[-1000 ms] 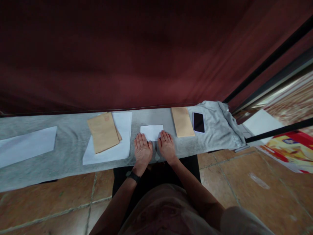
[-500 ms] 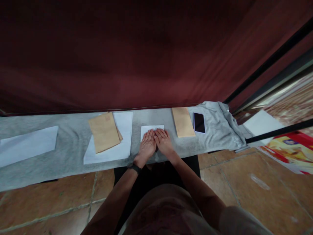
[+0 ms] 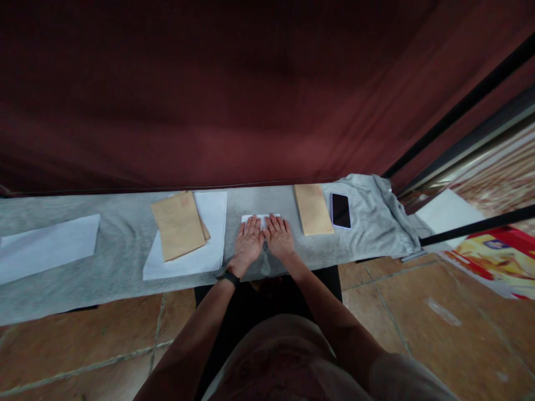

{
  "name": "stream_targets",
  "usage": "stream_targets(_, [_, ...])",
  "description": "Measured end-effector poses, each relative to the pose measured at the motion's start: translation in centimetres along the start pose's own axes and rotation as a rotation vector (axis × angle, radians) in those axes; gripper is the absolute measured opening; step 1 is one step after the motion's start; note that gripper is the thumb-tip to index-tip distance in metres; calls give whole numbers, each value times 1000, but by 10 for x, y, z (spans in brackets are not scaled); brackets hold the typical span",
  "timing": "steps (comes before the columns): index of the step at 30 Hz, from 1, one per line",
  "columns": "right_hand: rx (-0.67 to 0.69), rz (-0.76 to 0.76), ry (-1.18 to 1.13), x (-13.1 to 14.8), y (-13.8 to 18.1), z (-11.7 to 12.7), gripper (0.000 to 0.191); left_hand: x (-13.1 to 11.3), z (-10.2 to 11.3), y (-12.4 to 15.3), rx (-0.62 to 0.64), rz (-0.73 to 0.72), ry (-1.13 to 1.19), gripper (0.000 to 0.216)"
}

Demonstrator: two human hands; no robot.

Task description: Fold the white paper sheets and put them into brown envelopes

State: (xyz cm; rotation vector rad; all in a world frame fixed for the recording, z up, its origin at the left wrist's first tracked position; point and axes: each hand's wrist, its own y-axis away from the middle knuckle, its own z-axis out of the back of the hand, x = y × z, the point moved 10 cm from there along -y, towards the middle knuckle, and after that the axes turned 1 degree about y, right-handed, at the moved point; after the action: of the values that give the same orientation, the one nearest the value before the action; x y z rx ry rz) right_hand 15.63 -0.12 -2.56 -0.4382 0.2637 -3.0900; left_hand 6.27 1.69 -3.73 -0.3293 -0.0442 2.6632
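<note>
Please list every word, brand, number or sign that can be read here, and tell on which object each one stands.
No text can be read.
Left upper brown envelope: small reddish mark, too blurred to read.
Right brown envelope: any print is too faint to read.
Red and yellow printed sheet, far right: blue emblem, illegible.
Shirt: dim print, unreadable.
Small white paper: no writing visible on the part showing.

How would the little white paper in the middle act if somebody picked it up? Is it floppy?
The paper looks thin, so it may flop a bit, though the left grip and right grip cover much of it. It's probably light, being so small. It likely won't roll, because it lies flat on the cloth.
</note>
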Motion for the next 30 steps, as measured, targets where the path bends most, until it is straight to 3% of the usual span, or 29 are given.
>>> stream_targets(11, [-68,-64,-4,-10,1,-5,54,17,3,0,-72,92,-4,61])
stream_targets(30, [-91,-116,17,-20,9,0,57,20,6,4,-95,133,-16,63])
